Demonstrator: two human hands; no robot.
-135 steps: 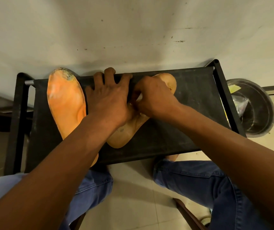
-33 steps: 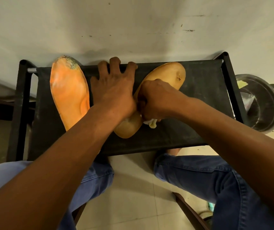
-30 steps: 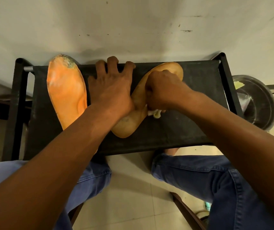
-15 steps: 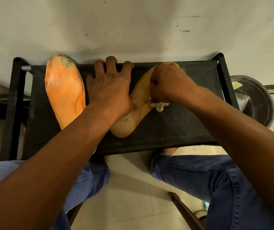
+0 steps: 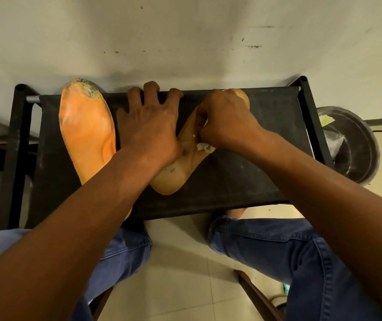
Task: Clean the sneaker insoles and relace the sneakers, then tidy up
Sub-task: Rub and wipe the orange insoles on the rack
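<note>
Tan insole (image 5: 173, 177) under our flat, spread left hand (image 5: 149, 128) on worktop (image 5: 243, 181), our right hand (image 5: 226, 122) fingers clamped on white wipe (image 5: 205, 147), orange insole (image 5: 85, 135) left.

Two orange insoles (image 5: 85, 133) (image 5: 173, 179), one white wipe (image 5: 205, 148), one black stool (image 5: 243, 177), one round bin (image 5: 356, 144), two hands (image 5: 148, 126) (image 5: 227, 121).

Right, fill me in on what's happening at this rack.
A person is cleaning sneaker insoles on a black fabric rack. The left hand presses flat, fingers spread, pinning the tan insole. The right hand grips a small white wad against that insole's upper part. An orange insole, grimy at its toe, lies to the left. A dark bucket sits on the floor to the right.
</note>
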